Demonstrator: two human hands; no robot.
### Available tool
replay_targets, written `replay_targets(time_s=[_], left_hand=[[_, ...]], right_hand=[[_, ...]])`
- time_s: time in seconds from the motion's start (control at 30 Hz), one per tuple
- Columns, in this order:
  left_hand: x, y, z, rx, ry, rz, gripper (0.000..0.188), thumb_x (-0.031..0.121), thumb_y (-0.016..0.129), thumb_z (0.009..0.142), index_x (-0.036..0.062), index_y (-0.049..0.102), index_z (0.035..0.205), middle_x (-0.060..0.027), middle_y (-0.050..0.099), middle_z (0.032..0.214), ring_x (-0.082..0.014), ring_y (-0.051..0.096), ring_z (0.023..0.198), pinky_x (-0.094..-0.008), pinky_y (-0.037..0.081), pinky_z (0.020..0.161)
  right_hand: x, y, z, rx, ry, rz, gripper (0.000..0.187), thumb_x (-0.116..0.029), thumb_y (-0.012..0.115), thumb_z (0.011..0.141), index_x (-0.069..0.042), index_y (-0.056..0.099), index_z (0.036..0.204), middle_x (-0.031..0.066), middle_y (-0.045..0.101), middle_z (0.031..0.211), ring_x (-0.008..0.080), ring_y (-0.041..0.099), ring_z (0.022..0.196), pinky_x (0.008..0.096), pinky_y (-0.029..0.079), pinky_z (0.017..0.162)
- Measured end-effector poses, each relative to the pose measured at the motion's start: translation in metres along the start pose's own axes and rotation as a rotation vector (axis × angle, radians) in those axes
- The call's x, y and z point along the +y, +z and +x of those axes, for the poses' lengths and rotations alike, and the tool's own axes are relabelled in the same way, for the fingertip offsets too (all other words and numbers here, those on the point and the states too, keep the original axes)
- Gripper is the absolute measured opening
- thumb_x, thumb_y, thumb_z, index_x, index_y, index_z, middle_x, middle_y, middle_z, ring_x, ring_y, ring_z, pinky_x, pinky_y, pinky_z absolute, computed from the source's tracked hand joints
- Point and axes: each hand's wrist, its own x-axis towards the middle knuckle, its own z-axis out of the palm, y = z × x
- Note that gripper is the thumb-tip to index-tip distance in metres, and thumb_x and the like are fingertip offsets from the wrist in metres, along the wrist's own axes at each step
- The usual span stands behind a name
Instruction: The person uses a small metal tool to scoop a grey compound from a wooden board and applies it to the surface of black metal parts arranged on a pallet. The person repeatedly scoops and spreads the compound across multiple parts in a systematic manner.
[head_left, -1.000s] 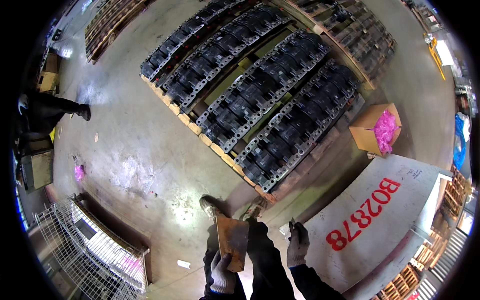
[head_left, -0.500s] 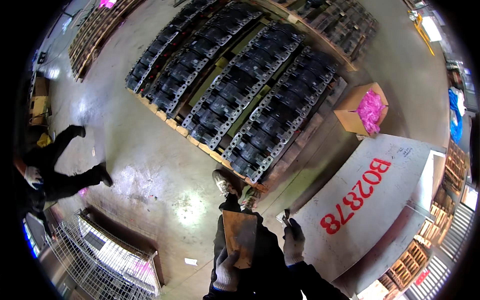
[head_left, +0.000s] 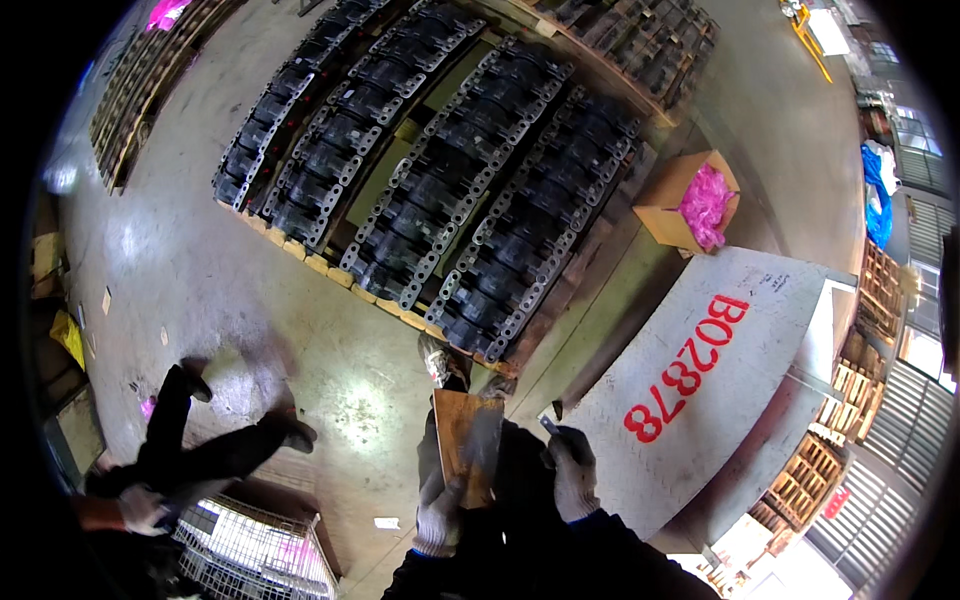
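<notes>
My left hand (head_left: pixel 438 517), in a pale knit glove, is closed on the lower edge of a flat brown rectangular board (head_left: pixel 467 435) in front of my body. My right hand (head_left: pixel 573 475), in a glove with dark fingertips, grips a small thin tool with a light flat end (head_left: pixel 549 421); its exact kind cannot be made out. Just ahead of my feet, long rows of black metal parts with holed edges (head_left: pixel 440 205) lie on a wooden pallet (head_left: pixel 365 292). The right hand is beside a large grey-white panel with red marking (head_left: pixel 640 480).
A cardboard box (head_left: pixel 665 215) holding pink plastic stands beyond the panel. A co-worker's legs (head_left: pixel 215 450) and gloved hand (head_left: pixel 143 508) are at lower left, by a wire mesh cage (head_left: pixel 255 560). More pallets (head_left: pixel 145 95) lie at far left, and stacked ones (head_left: pixel 800 475) at right.
The co-worker at left has moved nearer, toward the lower middle. My view has shifted, so the pallet, box and panel sit further left. Both my hands keep their hold.
</notes>
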Motion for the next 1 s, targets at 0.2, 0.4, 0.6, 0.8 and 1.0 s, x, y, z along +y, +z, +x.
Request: replay_targets(time_s=[0.2, 0.4, 0.6, 0.8, 1.0], left_hand=[[0.021, -0.001, 0.024, -0.024, 0.112, 0.119, 0.051, 0.017, 0.062, 0.102, -0.007, 0.047, 0.143, -0.0176, 0.062, 0.133, -0.0298, 0.064, 0.119, -0.0428, 0.053, 0.101], [0.022, 0.019, 0.026, 0.101, 0.104, 0.284, 0.058, 0.04, 0.064, 0.103, -0.0074, 0.056, 0.136, -0.0137, 0.068, 0.123, -0.0222, 0.066, 0.109, -0.0343, 0.053, 0.095], [0.007, 0.07, 0.039, 0.086, 0.155, 0.387, 0.069, 0.05, 0.062, 0.102, -0.0069, 0.053, 0.138, -0.0142, 0.069, 0.122, -0.0238, 0.069, 0.107, -0.0358, 0.057, 0.093], [-0.047, 0.131, 0.064, 0.235, 0.17, 0.281, 0.052, 0.04, 0.057, 0.106, -0.0046, 0.058, 0.133, -0.0125, 0.07, 0.117, -0.0213, 0.07, 0.101, -0.035, 0.057, 0.088], [-0.084, 0.236, 0.098, 0.277, 0.137, 0.115, 0.054, 0.042, 0.063, 0.104, -0.0058, 0.06, 0.128, -0.011, 0.07, 0.112, -0.0193, 0.068, 0.097, -0.0329, 0.055, 0.087]], right_hand=[[-0.062, 0.041, 0.004, -0.184, 0.054, 0.176, 0.017, -0.011, 0.061, 0.104, -0.002, 0.063, 0.117, 0.0025, 0.063, 0.086, 0.0117, 0.057, 0.071, 0.0269, 0.048, 0.065], [-0.072, 0.022, 0.019, -0.181, 0.103, 0.059, 0.023, -0.014, 0.061, 0.103, 0.001, 0.061, 0.121, 0.004, 0.062, 0.089, 0.0123, 0.059, 0.075, 0.0257, 0.048, 0.068], [-0.091, -0.01, 0.063, -0.248, 0.157, 0.049, 0.023, -0.016, 0.063, 0.103, 0.001, 0.062, 0.118, 0.0051, 0.065, 0.089, 0.0125, 0.063, 0.075, 0.0264, 0.051, 0.069], [-0.151, -0.045, 0.127, -0.339, 0.182, -0.018, 0.02, -0.017, 0.06, 0.105, 0.0, 0.064, 0.115, 0.0034, 0.063, 0.086, 0.0109, 0.061, 0.074, 0.025, 0.05, 0.068], [-0.218, -0.097, 0.196, -0.317, 0.132, -0.102, 0.021, -0.022, 0.061, 0.105, -0.003, 0.069, 0.107, 0.0008, 0.064, 0.08, 0.0082, 0.057, 0.069, 0.0239, 0.045, 0.065]])
